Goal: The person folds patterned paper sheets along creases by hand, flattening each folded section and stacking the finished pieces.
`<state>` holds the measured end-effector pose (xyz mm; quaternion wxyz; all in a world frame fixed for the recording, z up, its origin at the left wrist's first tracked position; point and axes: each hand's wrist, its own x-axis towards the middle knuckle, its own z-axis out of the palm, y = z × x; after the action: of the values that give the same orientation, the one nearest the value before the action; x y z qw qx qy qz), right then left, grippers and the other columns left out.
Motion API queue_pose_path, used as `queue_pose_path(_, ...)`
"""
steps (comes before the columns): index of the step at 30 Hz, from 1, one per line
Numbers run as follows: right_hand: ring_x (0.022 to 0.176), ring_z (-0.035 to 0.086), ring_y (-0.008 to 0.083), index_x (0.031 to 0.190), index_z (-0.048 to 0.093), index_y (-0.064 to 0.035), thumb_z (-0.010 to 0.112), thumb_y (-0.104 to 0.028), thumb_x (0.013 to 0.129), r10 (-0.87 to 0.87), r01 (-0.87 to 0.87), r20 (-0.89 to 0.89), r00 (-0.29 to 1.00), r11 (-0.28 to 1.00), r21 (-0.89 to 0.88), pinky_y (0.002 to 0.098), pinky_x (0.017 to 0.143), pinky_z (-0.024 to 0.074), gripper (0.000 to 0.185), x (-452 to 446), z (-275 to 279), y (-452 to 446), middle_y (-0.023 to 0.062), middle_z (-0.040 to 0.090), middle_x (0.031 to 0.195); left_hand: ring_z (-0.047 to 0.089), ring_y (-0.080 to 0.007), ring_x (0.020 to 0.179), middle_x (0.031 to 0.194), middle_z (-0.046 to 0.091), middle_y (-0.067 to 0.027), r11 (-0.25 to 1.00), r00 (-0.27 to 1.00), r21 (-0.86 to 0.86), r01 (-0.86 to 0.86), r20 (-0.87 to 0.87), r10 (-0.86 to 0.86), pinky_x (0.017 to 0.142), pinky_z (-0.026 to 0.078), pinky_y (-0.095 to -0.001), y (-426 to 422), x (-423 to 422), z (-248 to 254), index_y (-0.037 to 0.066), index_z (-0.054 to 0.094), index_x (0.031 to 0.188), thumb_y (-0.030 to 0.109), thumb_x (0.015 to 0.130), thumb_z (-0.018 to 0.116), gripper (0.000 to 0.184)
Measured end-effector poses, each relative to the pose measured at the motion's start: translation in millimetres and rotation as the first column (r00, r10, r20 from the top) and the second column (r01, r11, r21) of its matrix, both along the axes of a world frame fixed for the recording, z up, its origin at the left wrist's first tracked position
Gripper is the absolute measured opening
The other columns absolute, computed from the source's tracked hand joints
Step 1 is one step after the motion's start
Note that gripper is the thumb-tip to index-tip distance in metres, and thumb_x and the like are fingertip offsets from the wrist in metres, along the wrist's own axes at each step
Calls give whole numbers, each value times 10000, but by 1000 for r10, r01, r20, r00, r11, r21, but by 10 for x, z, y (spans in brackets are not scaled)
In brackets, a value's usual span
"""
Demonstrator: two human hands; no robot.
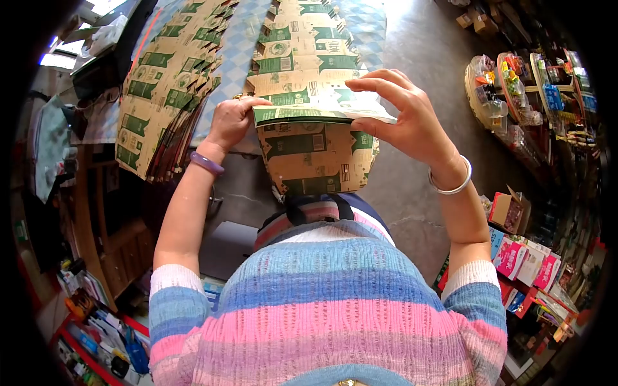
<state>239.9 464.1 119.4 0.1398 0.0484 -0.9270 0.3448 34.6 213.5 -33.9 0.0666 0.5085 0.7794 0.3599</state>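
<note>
A brown kraft cardboard piece with green print has its near edge raised in front of me, at the end of a long overlapping row of like pieces. At its left corner, my left hand is closed, thumb and fingers pinching the edge. My right hand is at the right end, thumb against the edge and fingers arched apart above a pale, shiny flap. More printed cardboard hangs down below the raised edge, towards my lap.
A second overlapping row of printed cardboard lies left on a blue-and-white checked cloth. Shelves with packaged goods stand at right, with pink boxes lower down. A wooden cabinet is at left.
</note>
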Motion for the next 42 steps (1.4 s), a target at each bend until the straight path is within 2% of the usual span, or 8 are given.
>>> queue_pose_path(5,1098,600,283,1223,624,-53,813,-228,743,20,-22,53,998,999,36,395,939,490,545,3,14,-26,112,643,1160,669,-324,776,895,699,-117,1000,1000,-30,-2,-5,2,677,536,-392,-10,-38,-39,188,737,1008,63,840,595,253)
queue_pose_path(11,1109,573,187,1304,580,-43,778,-217,811,112,-8,302,947,946,-324,327,958,446,559,10,-99,45,79,640,1200,669,-322,789,903,702,-112,1000,1000,-1,19,3,-19,692,539,-388,1,-12,5,192,734,1010,62,838,591,258)
queue_pose_path(21,1123,568,198,1311,569,-39,777,-210,803,76,-44,283,956,992,-118,318,960,438,575,-20,-38,0,79,625,1222,677,-311,811,933,708,-103,998,1000,-53,15,-2,-15,699,545,-385,0,-12,23,199,733,1007,78,841,593,248)
queue_pose_path(24,1131,565,198,1321,566,-59,766,-207,803,173,-57,368,914,951,-304,330,959,437,575,-25,-37,41,77,627,1219,677,-309,811,934,709,-98,999,1000,-26,22,1,-22,696,545,-384,-4,-18,9,201,732,1008,80,843,594,247)
queue_pose_path(30,1135,566,190,1336,554,-57,737,-220,827,117,-45,313,942,972,-229,341,966,428,565,-45,-53,51,79,638,1220,678,-307,813,938,711,-86,1000,1000,-22,16,0,-16,695,546,-383,-11,-19,-12,207,730,1009,76,844,592,252)
queue_pose_path(33,1208,551,252,1315,537,17,735,-211,807,191,-56,434,880,951,-305,368,1022,459,591,-92,24,88,173,586,1281,679,-303,816,943,713,-79,1000,1000,-22,20,-16,-20,698,548,-380,-11,-11,-18,211,726,1014,66,840,588,265)
queue_pose_path(36,1153,561,200,1350,542,-40,749,-239,801,233,-48,463,855,925,-377,338,988,425,619,-121,-67,156,111,628,1231,683,-295,821,957,714,-75,999,999,-22,27,-29,-28,701,551,-376,-18,-14,-42,215,721,1022,58,836,585,279)
queue_pose_path(42,1112,574,215,1362,523,-7,721,-244,811,354,131,609,710,783,-608,301,935,468,632,-168,-77,194,161,604,1238,690,-280,815,977,718,-67,1000,996,-12,23,-82,-24,702,556,-364,-30,-17,-82,231,720,1026,63,835,588,287)
